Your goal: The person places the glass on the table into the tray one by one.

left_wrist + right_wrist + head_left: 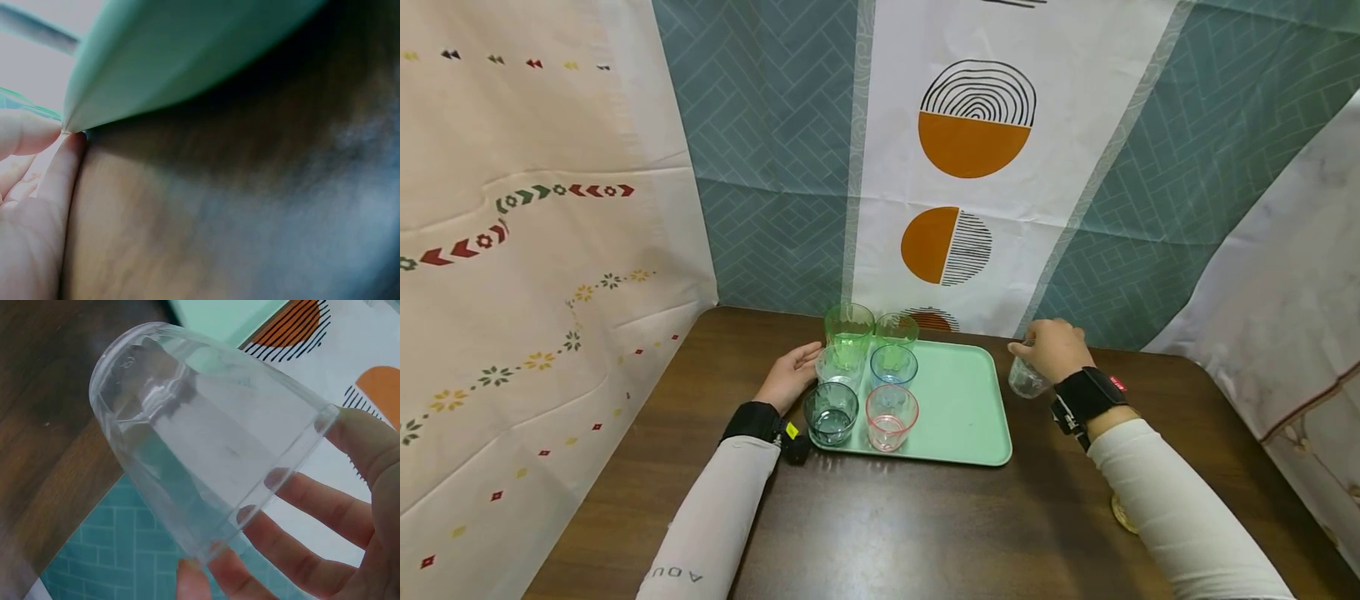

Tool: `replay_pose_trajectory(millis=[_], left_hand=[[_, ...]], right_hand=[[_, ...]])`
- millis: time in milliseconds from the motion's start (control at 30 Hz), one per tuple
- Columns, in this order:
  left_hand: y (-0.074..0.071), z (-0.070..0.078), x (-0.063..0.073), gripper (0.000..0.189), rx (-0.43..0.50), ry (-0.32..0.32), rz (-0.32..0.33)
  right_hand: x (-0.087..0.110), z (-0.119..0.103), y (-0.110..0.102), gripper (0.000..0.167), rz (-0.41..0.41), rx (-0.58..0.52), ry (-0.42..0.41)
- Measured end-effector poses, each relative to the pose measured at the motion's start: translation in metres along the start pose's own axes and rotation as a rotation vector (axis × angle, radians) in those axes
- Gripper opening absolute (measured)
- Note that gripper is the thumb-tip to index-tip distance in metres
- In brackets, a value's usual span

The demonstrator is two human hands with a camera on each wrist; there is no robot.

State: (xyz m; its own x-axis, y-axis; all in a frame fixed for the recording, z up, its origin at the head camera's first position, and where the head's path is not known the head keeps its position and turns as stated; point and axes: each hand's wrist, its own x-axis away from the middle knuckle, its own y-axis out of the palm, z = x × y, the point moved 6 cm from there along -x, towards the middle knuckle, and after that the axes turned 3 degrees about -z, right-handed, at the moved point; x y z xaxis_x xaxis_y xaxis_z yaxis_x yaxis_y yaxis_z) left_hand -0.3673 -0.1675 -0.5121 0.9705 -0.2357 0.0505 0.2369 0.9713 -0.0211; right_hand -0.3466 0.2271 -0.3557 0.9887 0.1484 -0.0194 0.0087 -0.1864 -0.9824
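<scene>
My right hand [1054, 350] grips a clear cup [212, 444] by its rim, fingertips spread round the edge, just right of the mint-green tray [966, 404]. At the tray's left edge, my left hand [792, 375] pinches the rim between thumb and finger, as the left wrist view shows. Cups stand in two columns on the tray's left half: a tall green cup [849, 321] and a shorter green cup [897, 329] at the back, a clear cup [839, 367] and a blue-rimmed cup [893, 367] in the middle, a dark grey cup [832, 417] and a pink-rimmed cup [891, 417] in front.
A yellowish glass item [1122, 512] lies mostly hidden under the right forearm on the brown wooden table [865, 533]. Patterned curtains [775, 167] hang right behind the table and at both sides.
</scene>
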Motion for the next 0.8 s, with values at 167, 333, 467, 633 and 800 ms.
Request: replay_pose_trajectory(millis=[167,333,467,633,800], left_hand=[[0.0,0.001,-0.001,0.06,0.0,0.0,0.004],[0.001,0.001,0.0,0.06,-0.003,-0.001,0.007],[0.001,0.002,0.001,0.06,-0.003,-0.003,0.003],[0.0,0.003,0.002,0.061,-0.007,-0.002,0.002],[0.001,0.002,0.001,0.06,-0.01,0.002,-0.002]], right_hand=[[-0.005,-0.011,0.004,0.036,0.038,0.009,-0.021],[-0.012,-0.022,0.01,0.038,0.074,0.036,-0.062],[-0.019,-0.03,0.016,0.042,0.064,0.049,-0.056],[-0.028,-0.04,0.02,0.042,0.073,0.052,-0.061],[-0.033,-0.052,0.022,0.042,0.105,0.04,-0.073]])
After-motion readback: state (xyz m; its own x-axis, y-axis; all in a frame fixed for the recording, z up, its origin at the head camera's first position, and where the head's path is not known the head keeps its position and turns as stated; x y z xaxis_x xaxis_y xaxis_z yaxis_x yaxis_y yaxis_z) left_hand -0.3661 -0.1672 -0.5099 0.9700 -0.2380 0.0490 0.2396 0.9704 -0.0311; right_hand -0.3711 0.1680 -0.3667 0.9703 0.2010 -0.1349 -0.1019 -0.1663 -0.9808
